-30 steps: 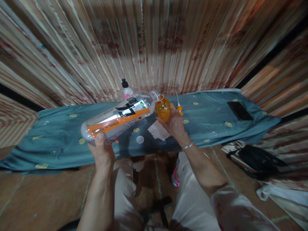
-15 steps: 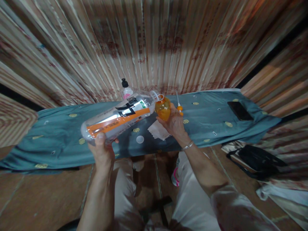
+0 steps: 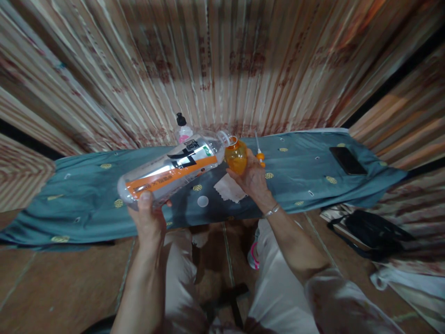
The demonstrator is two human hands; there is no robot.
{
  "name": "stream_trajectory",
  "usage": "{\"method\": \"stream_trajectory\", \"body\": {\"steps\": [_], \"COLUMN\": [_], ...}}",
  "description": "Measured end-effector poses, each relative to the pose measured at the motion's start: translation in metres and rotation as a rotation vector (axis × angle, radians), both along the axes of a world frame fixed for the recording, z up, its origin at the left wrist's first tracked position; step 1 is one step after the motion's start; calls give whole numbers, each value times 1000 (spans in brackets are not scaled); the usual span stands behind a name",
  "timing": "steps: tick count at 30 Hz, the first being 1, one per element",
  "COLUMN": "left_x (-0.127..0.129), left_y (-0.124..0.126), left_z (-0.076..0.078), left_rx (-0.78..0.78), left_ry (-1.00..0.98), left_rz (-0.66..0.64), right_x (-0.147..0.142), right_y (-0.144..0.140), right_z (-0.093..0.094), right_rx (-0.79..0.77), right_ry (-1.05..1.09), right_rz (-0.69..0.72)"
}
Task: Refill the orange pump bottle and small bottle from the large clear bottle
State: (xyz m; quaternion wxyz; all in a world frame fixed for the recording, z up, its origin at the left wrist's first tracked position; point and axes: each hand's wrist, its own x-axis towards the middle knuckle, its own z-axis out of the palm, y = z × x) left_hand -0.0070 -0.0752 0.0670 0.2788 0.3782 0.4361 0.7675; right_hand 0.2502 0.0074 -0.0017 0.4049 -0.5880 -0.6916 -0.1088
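My left hand is closed around the base end of a large clear plastic bottle with an orange and silver label. The bottle lies tilted, its uncapped mouth at the rim of a small orange bottle. That orange bottle is held roughly upright in my right hand. Just right of it lies an orange pump top with a thin tube. A pale cloth or tissue rests on the table under the right hand, and a round whitish disc, perhaps a cap, lies to its left.
A green patterned cloth covers the narrow table. At the back stands a pump bottle with a black top, partly hidden by the large bottle. A dark phone lies at the right. A black bag sits beyond the table's right front edge.
Almost nothing differs. Both bottles stay in my hands with their mouths together, and the whole view has shifted very slightly.
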Motion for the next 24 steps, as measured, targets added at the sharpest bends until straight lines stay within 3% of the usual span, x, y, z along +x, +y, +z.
{"method": "stream_trajectory", "body": {"steps": [24], "left_x": [0], "left_y": [1], "left_z": [-1], "left_rx": [-5], "left_ry": [-7], "left_rz": [19], "right_x": [0], "right_y": [-1], "right_z": [2], "right_rx": [-1], "right_ry": [-3], "right_rz": [-4]}}
